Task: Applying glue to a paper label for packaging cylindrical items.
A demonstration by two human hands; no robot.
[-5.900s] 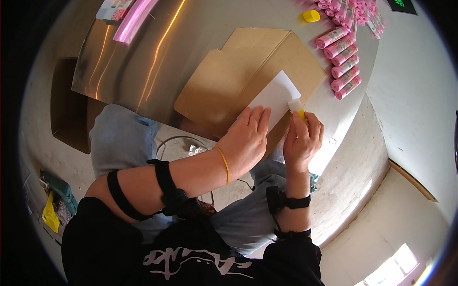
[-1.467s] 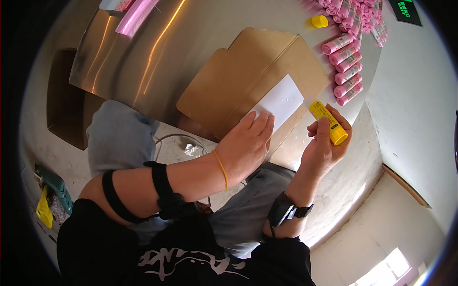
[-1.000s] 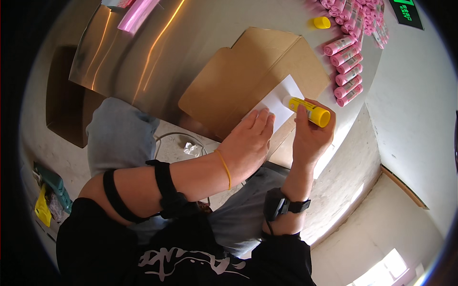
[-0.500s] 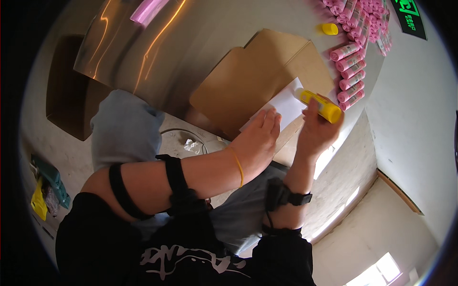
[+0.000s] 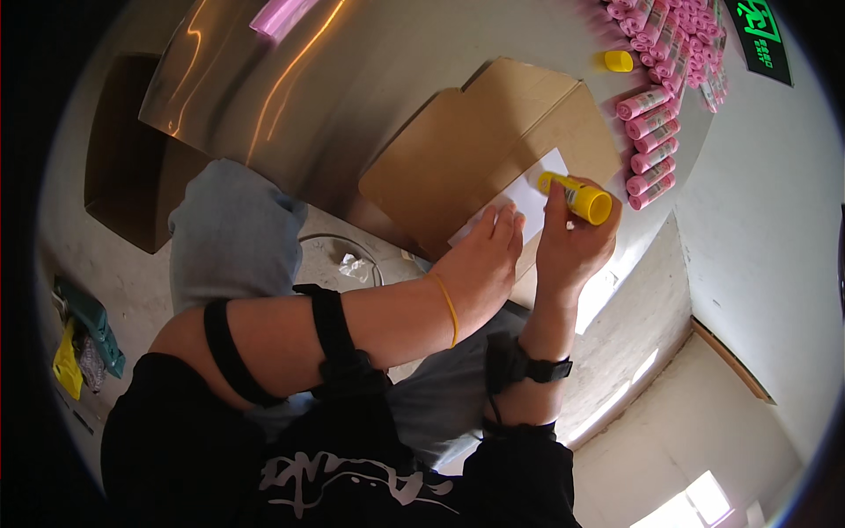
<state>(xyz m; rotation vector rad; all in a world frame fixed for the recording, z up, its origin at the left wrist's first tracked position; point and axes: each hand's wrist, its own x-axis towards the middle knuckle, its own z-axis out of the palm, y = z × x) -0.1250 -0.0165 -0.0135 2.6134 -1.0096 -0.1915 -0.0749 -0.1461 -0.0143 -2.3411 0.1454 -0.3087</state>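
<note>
A yellow glue stick [image 5: 576, 199] is gripped in my right hand [image 5: 572, 246], its tip low over a white slip of paper [image 5: 526, 195]. That paper lies on a flattened brown cardboard piece [image 5: 475, 132] with a fold line across it. My left hand [image 5: 484, 255] rests flat on the paper's near end, fingers stretched out and holding nothing. On the metal table beyond the cardboard lies the yellow cap [image 5: 619, 61]. Whether the glue's tip touches the paper is hard to tell.
Several pink rolls [image 5: 653, 150] line the table's right side, with a larger heap [image 5: 673, 35] behind them. A pink sheet-like item [image 5: 280, 16] lies at the far left of the metal table [image 5: 352, 79]. An open cardboard box [image 5: 123, 167] stands on the floor at left.
My right hand has moved the glue stick a little left and toward me along the paper. My left hand stays pressed on the paper.
</note>
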